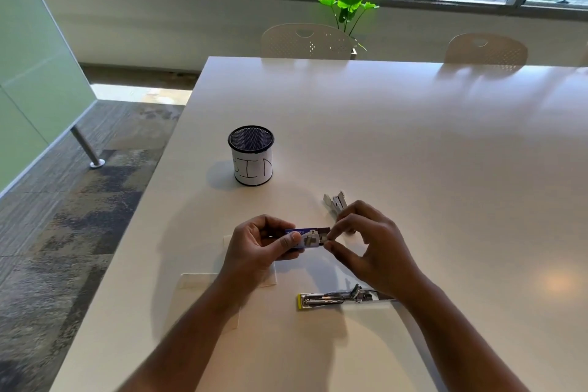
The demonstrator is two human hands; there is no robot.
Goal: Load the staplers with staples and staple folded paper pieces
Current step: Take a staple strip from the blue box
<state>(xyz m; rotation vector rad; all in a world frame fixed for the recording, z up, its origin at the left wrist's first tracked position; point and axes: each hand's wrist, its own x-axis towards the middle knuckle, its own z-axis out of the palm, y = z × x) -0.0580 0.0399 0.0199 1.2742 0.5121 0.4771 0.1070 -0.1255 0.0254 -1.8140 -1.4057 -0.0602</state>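
My left hand point(264, 245) grips a small blue and white staple box point(307, 237) above the table. My right hand point(372, 245) pinches the box's open right end with thumb and forefinger. A yellow stapler point(334, 297) lies flipped open on the table under my right wrist, its metal channel showing. A second, white stapler point(334, 202) lies just beyond my right hand, partly hidden by the fingers. Folded white paper pieces point(197, 280) lie under my left forearm.
A black mesh pen cup point(251, 154) wrapped in white paper stands to the far left on the white table point(413, 153). The table's left edge runs close to my left arm. Two chairs point(307, 41) and a plant point(348, 9) stand beyond the far edge.
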